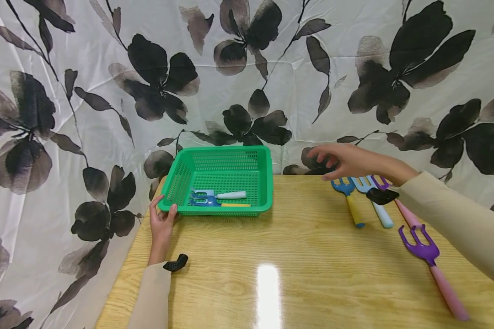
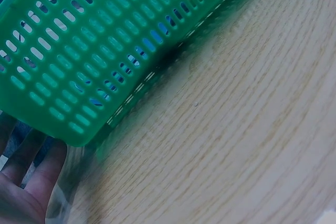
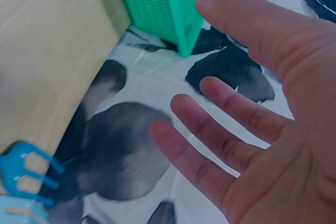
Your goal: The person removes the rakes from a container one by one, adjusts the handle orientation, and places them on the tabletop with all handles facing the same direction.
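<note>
At the table's left back stands a green plastic basket (image 1: 226,157), its near left corner held by my left hand (image 1: 161,228), thumb at the front and fingers at the side. In it lie a hand fork with a pale blue handle (image 1: 232,195) and a blue hand fork with a yellow handle (image 1: 207,201). My right hand (image 1: 351,160) is in the air, fingers spread and holding nothing, above the back edge. Just below it lie a blue fork with a yellow handle (image 1: 355,211), a light blue fork (image 1: 382,214) and a purple fork with a pink handle (image 1: 407,213), partly hidden by the wrist.
Another purple hand fork with a pink handle (image 1: 446,289) lies nearer on the right, beside the right sleeve (image 1: 453,224). The wooden table (image 1: 313,265) ends at a white cloth with dark flowers (image 1: 304,100) behind and to the left.
</note>
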`<state>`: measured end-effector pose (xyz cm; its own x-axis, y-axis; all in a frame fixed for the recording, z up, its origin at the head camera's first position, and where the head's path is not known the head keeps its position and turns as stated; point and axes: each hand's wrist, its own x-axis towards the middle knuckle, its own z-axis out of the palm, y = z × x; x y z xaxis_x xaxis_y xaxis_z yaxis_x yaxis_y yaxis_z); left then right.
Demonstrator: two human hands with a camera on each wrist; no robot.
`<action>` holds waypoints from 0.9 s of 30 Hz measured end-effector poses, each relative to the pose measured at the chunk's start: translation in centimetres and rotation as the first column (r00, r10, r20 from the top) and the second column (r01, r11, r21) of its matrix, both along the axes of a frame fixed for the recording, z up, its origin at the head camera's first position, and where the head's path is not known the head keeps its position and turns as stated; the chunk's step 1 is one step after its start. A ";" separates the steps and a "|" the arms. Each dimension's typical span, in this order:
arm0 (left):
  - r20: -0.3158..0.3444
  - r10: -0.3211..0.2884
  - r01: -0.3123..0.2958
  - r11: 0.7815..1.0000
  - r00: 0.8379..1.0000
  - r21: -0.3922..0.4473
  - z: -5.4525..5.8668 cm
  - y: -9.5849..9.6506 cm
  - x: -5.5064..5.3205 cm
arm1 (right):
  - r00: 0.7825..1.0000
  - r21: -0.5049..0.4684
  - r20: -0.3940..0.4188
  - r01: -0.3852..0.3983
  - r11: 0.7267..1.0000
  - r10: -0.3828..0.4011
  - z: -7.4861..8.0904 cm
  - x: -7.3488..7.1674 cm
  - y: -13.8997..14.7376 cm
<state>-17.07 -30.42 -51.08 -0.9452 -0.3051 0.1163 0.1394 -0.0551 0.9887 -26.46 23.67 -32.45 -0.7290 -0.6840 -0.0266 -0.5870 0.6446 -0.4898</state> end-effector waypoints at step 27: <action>-0.044 0.018 -0.017 1.000 0.999 0.018 -0.3 0.2 -0.2 | 0.956 0.081 0.140 -0.272 0.959 0.259 -4.2 -6.7 -21.0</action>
<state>-17.23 -30.24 -51.34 -0.9337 -0.3241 0.1520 0.1838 -0.0697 0.9805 -33.15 2.67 -36.66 -0.5078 -0.8417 -0.1838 -0.6808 0.5228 -0.5131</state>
